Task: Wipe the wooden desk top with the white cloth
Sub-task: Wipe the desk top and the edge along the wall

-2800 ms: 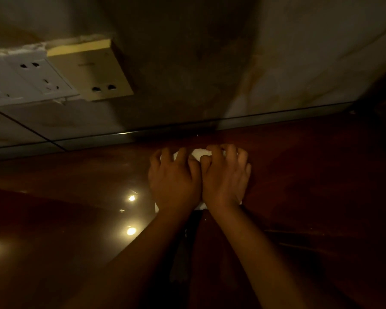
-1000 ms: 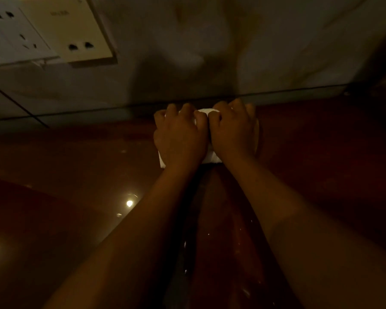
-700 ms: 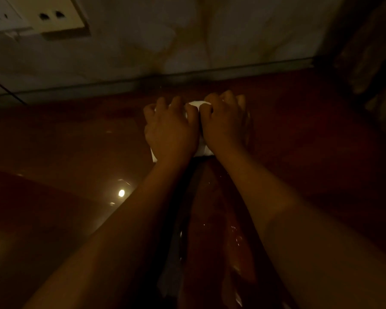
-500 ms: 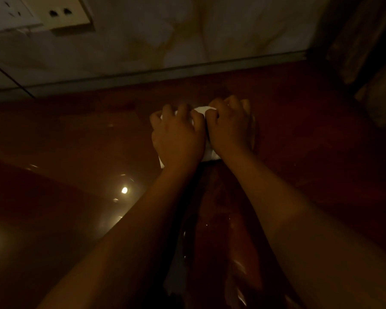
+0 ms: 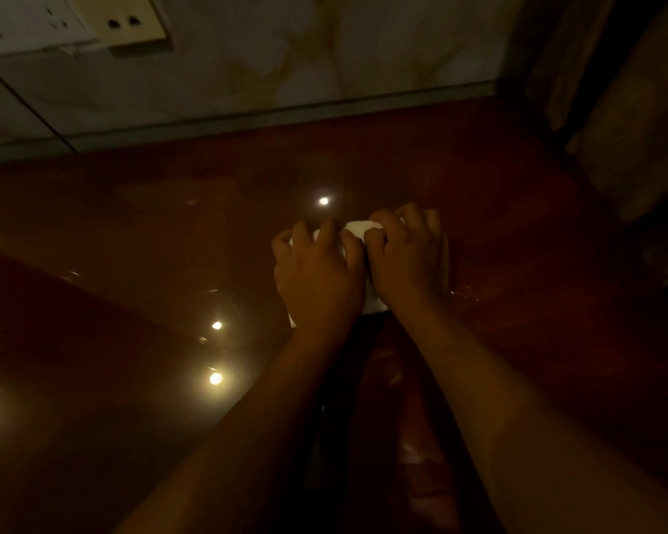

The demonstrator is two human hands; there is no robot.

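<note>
The white cloth (image 5: 357,227) lies bunched on the glossy reddish wooden desk top (image 5: 132,233), mostly hidden under both hands. My left hand (image 5: 319,279) presses on its left part with fingers curled over the far edge. My right hand (image 5: 407,260) sits tight against the left one and presses the cloth's right part, fingers bent. Only small bits of cloth show between the knuckles and near the wrists. The scene is dim.
A pale marbled wall (image 5: 324,55) rises at the desk's far edge. Wall sockets (image 5: 120,23) sit at the top left. A dark curtain or panel (image 5: 614,90) stands at the right. Ceiling lights reflect on the desk (image 5: 215,378).
Both hands have drawn the cloth back toward me from the wall edge and a little to the right. They stay pressed together on the cloth.
</note>
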